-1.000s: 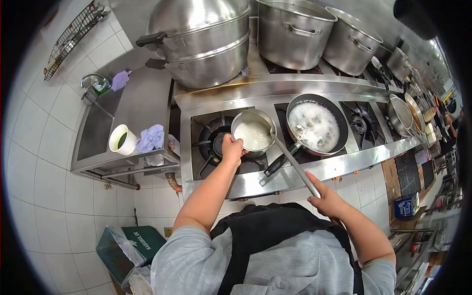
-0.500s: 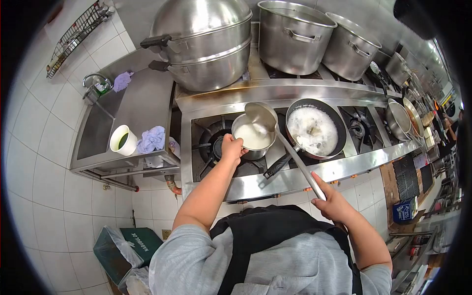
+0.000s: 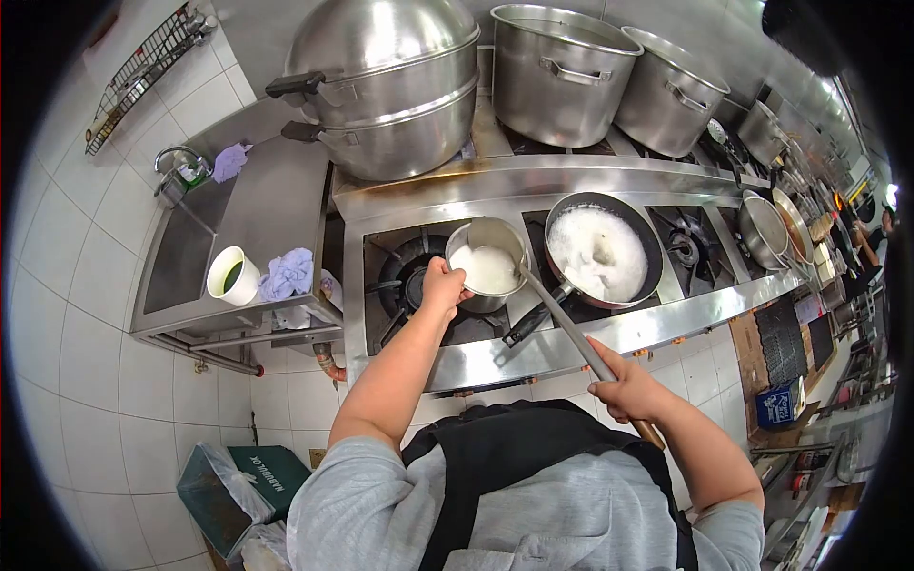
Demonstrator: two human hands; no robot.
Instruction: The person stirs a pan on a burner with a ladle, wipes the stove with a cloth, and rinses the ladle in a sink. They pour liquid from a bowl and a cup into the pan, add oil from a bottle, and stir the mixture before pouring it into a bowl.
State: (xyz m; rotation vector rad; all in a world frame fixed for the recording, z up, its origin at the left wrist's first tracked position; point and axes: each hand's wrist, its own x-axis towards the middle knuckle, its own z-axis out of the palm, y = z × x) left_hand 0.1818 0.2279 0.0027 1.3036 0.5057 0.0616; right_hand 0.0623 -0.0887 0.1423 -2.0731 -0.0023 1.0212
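The head of a long-handled grey metal ladle (image 3: 573, 331) has just been lowered into a round silver pot (image 3: 483, 303), so the milky liquid (image 3: 487, 270) inside is brought within its reach. The pot's near-left rim is pinched by the left hand (image 3: 444, 286); whether its base is supported by the burner cannot be told. The ladle's shaft is gripped in the closed right hand (image 3: 632, 388), with a brown end left protruding below. Beside the pot, a dark round frying pan (image 3: 651, 269) with a black handle is filled with frothy, uneven white foam (image 3: 594, 249). Smooth, reflective steel is seen along the stove's front edge (image 3: 609, 333).
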